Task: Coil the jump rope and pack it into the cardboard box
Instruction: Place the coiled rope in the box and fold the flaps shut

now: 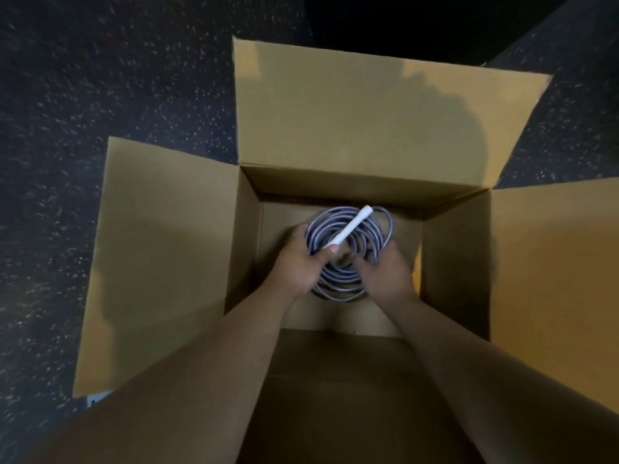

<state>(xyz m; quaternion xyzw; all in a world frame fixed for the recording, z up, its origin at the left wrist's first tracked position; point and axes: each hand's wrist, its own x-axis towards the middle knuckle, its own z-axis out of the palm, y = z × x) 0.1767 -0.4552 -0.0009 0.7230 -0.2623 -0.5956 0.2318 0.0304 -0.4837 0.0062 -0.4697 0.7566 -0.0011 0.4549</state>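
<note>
An open cardboard box [449, 256] stands on the floor below me, all flaps spread outward. Deep inside it is the jump rope [371, 226], wound into a grey coil of several loops, with a white handle [351, 229] lying across the top. My left hand [301, 259] grips the coil's left side, thumb by the handle's near end. On the coil's right side my right hand [385, 272] is closed over the loops. Both forearms reach down into the box. The coil's near part is hidden behind my hands; whether it rests on the bottom I cannot tell.
The box flaps stick out on every side: a far flap [368, 105], a left flap [157, 256], a right flap [556, 272] and a near flap [335, 380] under my arms. Dark speckled floor [100, 78] surrounds the box.
</note>
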